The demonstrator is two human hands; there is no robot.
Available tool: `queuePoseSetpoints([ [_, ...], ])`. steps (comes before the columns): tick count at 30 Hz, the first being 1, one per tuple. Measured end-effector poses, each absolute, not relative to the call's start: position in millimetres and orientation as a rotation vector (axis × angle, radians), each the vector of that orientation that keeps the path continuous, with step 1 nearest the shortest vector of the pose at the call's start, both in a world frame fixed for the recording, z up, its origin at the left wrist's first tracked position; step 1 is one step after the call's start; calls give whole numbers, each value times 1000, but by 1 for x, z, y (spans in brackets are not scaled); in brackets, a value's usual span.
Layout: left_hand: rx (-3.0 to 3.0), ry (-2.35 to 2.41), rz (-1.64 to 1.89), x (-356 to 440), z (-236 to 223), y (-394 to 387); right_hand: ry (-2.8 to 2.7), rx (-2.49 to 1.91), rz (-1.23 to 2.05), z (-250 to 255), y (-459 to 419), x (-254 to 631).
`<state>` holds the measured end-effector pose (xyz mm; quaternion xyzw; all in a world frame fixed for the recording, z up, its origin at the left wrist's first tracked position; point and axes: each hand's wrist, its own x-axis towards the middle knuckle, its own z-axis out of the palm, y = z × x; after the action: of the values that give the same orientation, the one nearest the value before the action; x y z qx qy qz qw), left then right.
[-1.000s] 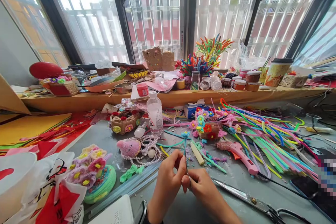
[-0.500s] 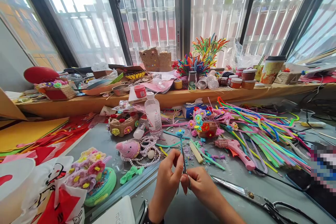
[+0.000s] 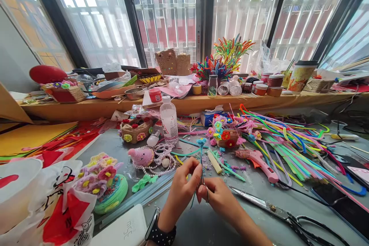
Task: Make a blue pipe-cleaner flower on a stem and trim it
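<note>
My left hand [image 3: 184,186] is closed, pinching a blue pipe cleaner [image 3: 201,142]. Its fuzzy head points up and its thin stem hangs below the fingers. Closed around the handles of small scissors [image 3: 205,191], my right hand [image 3: 220,198] is close beside the left. The narrow blades run upward along the stem toward the blue head; whether they touch it I cannot tell. Beyond my hands lie a cream-coloured stick [image 3: 215,161] and scattered coloured fluff. Large scissors [image 3: 259,202] rest on the table to the right of my right hand.
A pink glue gun [image 3: 259,163] with a cord lies at right, near bundled pipe cleaners [image 3: 291,157]. Behind my left hand are pearl strings [image 3: 164,161] and a bottle [image 3: 168,121]. A flower-topped green piece [image 3: 111,196] and white power bank [image 3: 123,226] are at left.
The view has shifted slightly. Both hands stay close together, still holding the pipe cleaner and the small scissors, and the blades now sit closer in line with the stem.
</note>
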<state>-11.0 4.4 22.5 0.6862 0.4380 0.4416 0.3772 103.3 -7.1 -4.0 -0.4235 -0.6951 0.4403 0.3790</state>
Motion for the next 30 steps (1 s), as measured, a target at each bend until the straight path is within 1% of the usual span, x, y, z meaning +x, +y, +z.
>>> queuePoseSetpoints([
  [5,1775,1140,1141,-12,23,6,-1728,-1199,1071,-5,-8,103],
  [10,1727,1150,1166,-9,23,5,-1717,-1224,1060,-5,-7,104],
  [18,1697,1105,1167,-9,23,3,-1798,-1071,1119,-8,-6,106],
  [26,1583,1030,1202,-7,24,0,-1893,-1043,1103,-3,-8,106],
  [30,1624,1050,1190,-8,23,1,-1876,-1026,1092,-3,-7,108],
])
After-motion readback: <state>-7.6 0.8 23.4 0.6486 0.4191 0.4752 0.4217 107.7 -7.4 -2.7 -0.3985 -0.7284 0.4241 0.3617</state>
